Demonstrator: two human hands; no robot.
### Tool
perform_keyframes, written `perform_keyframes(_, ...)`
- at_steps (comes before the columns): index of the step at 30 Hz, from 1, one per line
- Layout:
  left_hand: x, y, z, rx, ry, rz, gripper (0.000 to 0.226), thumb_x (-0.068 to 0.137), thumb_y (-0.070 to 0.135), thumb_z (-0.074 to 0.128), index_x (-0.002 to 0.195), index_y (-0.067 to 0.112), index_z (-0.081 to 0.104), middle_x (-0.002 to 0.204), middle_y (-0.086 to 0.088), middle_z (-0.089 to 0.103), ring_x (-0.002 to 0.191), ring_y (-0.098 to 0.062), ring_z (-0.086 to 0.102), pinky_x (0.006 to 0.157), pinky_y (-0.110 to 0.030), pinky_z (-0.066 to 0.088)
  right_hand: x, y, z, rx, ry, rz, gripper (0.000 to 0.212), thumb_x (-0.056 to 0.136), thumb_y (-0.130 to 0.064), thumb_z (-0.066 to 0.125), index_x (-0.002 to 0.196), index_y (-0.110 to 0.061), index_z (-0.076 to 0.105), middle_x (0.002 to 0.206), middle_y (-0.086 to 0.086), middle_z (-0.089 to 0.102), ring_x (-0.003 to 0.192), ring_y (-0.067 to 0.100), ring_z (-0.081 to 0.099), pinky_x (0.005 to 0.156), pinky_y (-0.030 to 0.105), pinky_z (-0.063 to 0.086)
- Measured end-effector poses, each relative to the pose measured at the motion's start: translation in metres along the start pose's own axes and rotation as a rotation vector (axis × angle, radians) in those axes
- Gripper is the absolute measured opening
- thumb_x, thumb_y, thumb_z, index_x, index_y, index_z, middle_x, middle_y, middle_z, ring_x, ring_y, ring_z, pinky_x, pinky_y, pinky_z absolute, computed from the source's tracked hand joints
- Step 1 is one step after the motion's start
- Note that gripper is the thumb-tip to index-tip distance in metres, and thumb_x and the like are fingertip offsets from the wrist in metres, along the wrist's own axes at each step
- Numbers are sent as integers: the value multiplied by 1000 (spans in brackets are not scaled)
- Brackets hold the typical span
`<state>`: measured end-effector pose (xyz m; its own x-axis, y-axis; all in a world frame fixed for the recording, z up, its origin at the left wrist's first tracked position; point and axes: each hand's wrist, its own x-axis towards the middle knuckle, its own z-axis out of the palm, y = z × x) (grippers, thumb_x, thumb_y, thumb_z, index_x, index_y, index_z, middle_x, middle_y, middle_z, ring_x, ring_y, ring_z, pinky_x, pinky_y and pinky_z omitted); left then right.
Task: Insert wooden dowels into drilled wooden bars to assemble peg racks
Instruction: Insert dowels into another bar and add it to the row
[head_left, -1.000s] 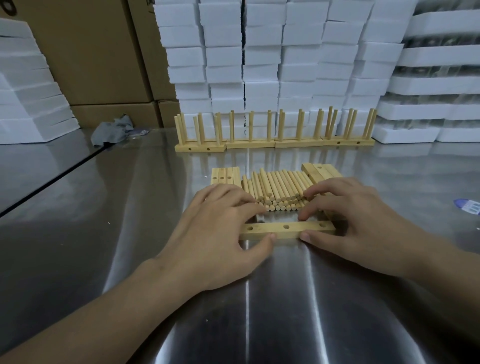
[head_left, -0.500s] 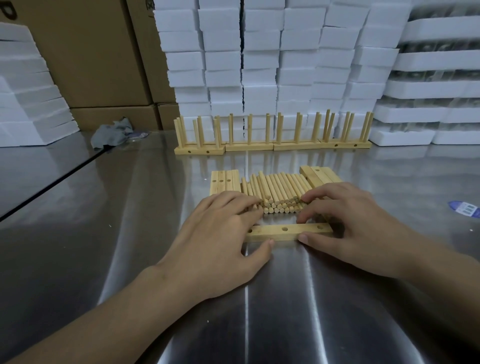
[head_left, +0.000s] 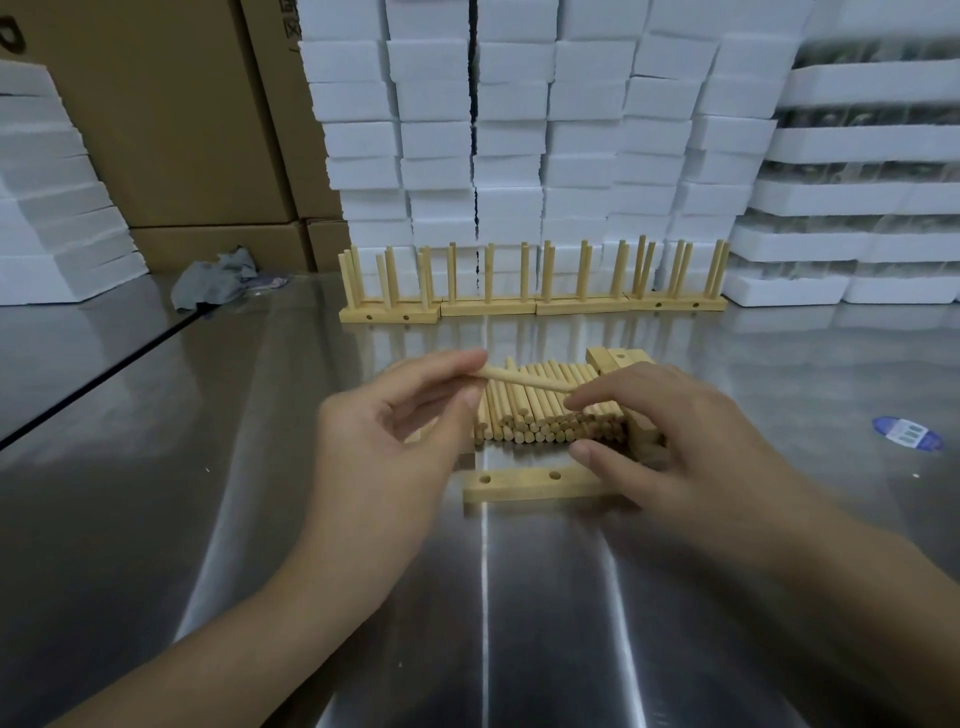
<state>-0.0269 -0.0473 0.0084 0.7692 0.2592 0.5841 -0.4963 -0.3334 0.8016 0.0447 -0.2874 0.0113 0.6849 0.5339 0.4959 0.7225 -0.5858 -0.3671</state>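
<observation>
A drilled wooden bar (head_left: 524, 484) lies flat on the steel table, two holes showing, its right end hidden under my right hand (head_left: 670, 441). Behind it sits a pile of loose dowels (head_left: 545, 415). One dowel (head_left: 524, 380) is lifted above the pile, lying almost level. My left hand (head_left: 395, 441) pinches its left end between thumb and forefinger. The fingertips of my right hand touch its right end. Spare bars (head_left: 618, 359) are stacked to the right of the pile.
A row of finished peg racks (head_left: 530, 304) stands at the back of the table. Stacked white foam blocks (head_left: 519, 130) and cardboard boxes (head_left: 171, 130) rise behind. A grey rag (head_left: 213, 280) lies back left, a blue label (head_left: 906, 432) at right.
Both hands rose off the bar. A dowel came up out of the pile and is now held between both hands. The bar stays on the table.
</observation>
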Motion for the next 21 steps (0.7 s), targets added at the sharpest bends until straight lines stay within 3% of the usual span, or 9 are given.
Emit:
perform_keyframes(2,2,0,0,-142,33,-119,24,90,2,77,108,17,83,101,1,83,100,-16,79,87,-23,62,-1,-5,1,80,43,14,38,92,-66,59,125,-47,64,117,-33,65,118,-7,60,95,18,45)
perform_keyframes(4,2,-2,1,-232,37,-235,19,91,1,76,102,14,83,98,-5,83,97,-19,80,80,-22,63,-1,-10,3,126,82,17,37,92,-66,59,122,-47,64,111,-32,68,112,-7,63,87,14,44)
perform_keyframes(9,3,-6,1,-383,61,-396,15,90,0,76,102,7,81,97,-15,82,97,-26,80,76,-24,63,1,-13,5,176,190,84,21,91,-59,65,108,-47,60,97,-28,72,87,3,69,76,30,55)
perform_keyframes(18,3,-10,-1,-470,29,-380,37,78,8,78,114,3,72,106,-13,82,100,-25,80,74,-24,63,3,-17,2,212,217,75,11,90,-39,74,98,-44,69,90,-23,73,94,1,69,80,12,48)
perform_keyframes(21,4,-11,-2,-482,13,-367,35,81,5,77,116,4,71,108,-11,82,102,-24,80,76,-26,64,3,-19,0,217,228,86,12,90,-36,75,98,-43,69,89,-23,73,95,0,69,80,13,48)
